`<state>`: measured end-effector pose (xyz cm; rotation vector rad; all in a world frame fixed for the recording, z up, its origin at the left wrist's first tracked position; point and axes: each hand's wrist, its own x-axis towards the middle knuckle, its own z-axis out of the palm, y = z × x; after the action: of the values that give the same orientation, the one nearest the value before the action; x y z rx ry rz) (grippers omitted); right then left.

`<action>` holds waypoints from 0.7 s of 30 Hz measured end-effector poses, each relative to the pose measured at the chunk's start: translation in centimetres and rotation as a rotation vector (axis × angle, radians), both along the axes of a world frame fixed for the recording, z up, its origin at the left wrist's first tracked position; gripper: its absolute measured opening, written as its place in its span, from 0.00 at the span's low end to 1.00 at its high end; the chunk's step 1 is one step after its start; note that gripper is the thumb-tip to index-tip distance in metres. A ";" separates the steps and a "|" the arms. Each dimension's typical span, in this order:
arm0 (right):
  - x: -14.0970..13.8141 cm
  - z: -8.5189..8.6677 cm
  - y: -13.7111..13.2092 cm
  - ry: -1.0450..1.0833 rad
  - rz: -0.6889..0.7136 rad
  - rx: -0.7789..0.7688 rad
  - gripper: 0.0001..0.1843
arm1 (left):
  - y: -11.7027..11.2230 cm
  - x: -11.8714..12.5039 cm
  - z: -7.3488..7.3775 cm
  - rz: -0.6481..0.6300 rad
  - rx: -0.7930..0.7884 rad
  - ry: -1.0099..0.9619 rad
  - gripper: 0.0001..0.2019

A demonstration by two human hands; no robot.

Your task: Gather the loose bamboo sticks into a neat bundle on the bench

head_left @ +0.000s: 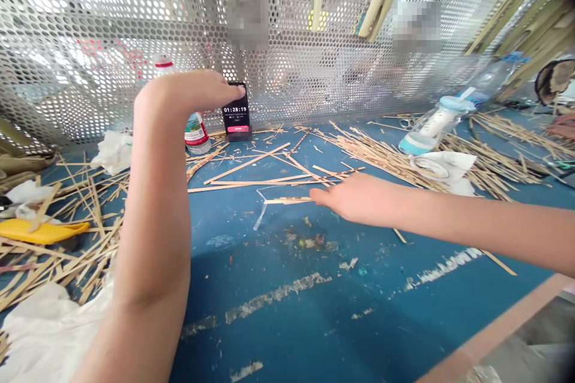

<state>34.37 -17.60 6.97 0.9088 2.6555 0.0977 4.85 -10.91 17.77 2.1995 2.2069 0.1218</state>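
My left hand [197,88] reaches across to a black phone [236,116] that stands upright with a timer on its screen. One stretched finger touches the screen near its top right corner; the other fingers are mostly hidden. My right hand [344,196] pinches a short, thin bamboo strip [290,200] just above the blue table. A bent, clear strand [260,215], like glue or plastic, is at the strip's left end. Behind my right hand lie several longer loose bamboo strips [251,182]. Left of the phone is a bottle with a red label [196,134], partly covered by my left wrist.
A perforated metal screen [287,60] closes off the back of the blue table [278,305]. A clear blue-lidded cup [433,125], white tape roll [431,166] and strip piles [368,152] lie right. A yellow object [42,231], crumpled tissue [112,151] and more strips are left.
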 end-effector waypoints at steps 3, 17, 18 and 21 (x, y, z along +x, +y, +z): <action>1.5 0.9 -1.4 -0.017 -0.068 0.018 0.22 | 0.1 0.1 -0.2 -0.020 -0.009 0.008 0.36; 10.4 3.1 -7.2 0.008 -0.371 0.131 0.15 | -2.8 10.7 -6.0 -0.784 -0.480 -0.109 0.22; 10.8 3.3 -7.4 0.002 -0.383 0.135 0.15 | -3.1 11.1 -7.0 -0.819 -0.459 -0.133 0.22; 12.0 3.7 -8.2 0.010 -0.406 0.150 0.12 | -4.5 11.5 -9.4 -0.880 -0.352 -0.236 0.16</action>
<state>46.39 -25.82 10.68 1.4788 2.4398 0.1959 16.39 -15.36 8.41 2.5232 0.9156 -0.0280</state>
